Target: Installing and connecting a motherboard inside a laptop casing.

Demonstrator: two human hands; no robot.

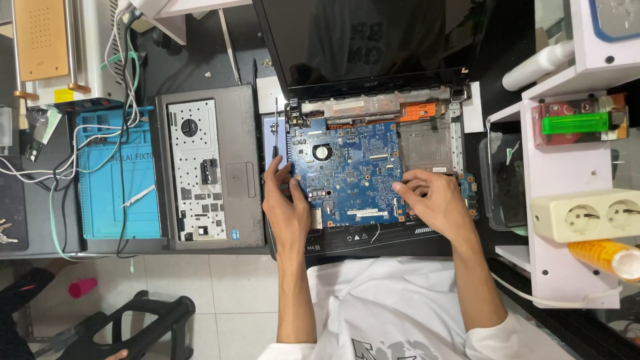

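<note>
From up here the dark counter (200,60) fills most of my view, crowded to both sides. Largest on it is the opened laptop (373,133), its black screen (360,40) tilted back at the far edge and its stripped base lying in front of me. Left of it, just beside, lies the removed grey palm-rest cover (210,167), inner side up, and further left a blue repair mat (117,180) with white and green cables draped across it. On the right a white shelf unit (567,173) stands close to the laptop's edge, carrying a cream double socket (590,213) and a green lighter (577,123); that side leaves me little room. The blue motherboard (350,173) sits in the middle of the base. My left hand (285,203) rests at the board's left edge, fingers curled narrow against its rim, touching it. My right hand (433,200) lies at the board's lower right corner, fingers bent and spread lightly on the board's edge; I cannot tell whether they pinch anything. A thin screwdriver (275,130) lies between cover and laptop, just above my left hand.
</note>
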